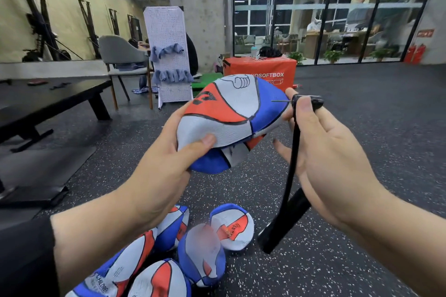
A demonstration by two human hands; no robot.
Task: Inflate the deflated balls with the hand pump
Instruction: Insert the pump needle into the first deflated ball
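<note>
Above the speckled floor (337,260), mid-frame, we see the left hand (166,152) curled round the near left edge of a deflated ball (231,113), thumb pressed on its grey panel, fingers hidden beneath. The ball is held up in the air, sagging and folded under itself. Just right of it, the right hand (321,142) pinches the black hose end of the hand pump (293,164) between thumb and forefinger; the other fingers are spread loose. The thin metal needle (280,101) points left, its tip over the ball's blue panel; we cannot tell whether it touches. The pump body hangs down past the right wrist. Open floor lies to the right; a low black bench (48,96) bounds the left. Below the hands, five more flat balls (193,248) lie clustered on the floor. Panels: orange, blue, grey-white, black seams, a thumbs-up drawing on top.
</note>
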